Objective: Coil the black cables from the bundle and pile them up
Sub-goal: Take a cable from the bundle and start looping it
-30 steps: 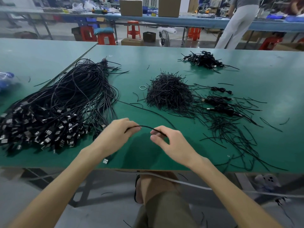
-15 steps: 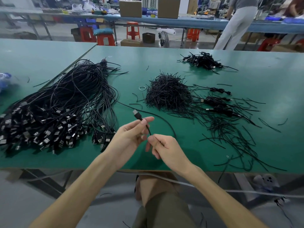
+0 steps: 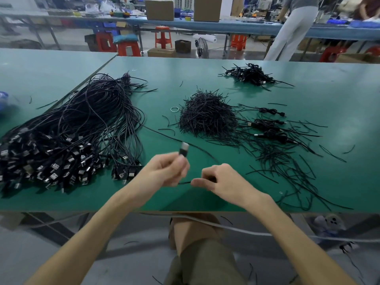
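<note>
A single black cable (image 3: 185,182) is being held above the near edge of a green desk (image 3: 339,99), stretched between two bare hands. Its USB plug (image 3: 183,149) is being pinched in the grip of the left hand (image 3: 164,171), between thumb and fingertips, with the metal end pointing up and away; the plug is blurred. A short span of the cable is being carried across to the right hand (image 3: 224,182), whose grip is being kept round it with curled fingers. Beyond the right hand the cable is being trailed over the desk, back and to the left, toward the large bundle of black cables (image 3: 78,128). That bundle is lying spread on the left of the desk, its many USB plugs bunched at the near-left end. A small pile of coiled cables (image 3: 250,75) is lying far back on the right, well apart from the hands. A dense heap of black twist ties (image 3: 207,118) is lying mid-desk, with three more coiled cables (image 3: 267,123) just to its right and loose ties (image 3: 287,165) scattered nearer. A pale rubber band (image 3: 174,109) is lying just left of the heap. Behind the desk, orange stools (image 3: 163,39), cardboard boxes (image 3: 159,9) and a standing person (image 3: 296,27) are being shown.
</note>
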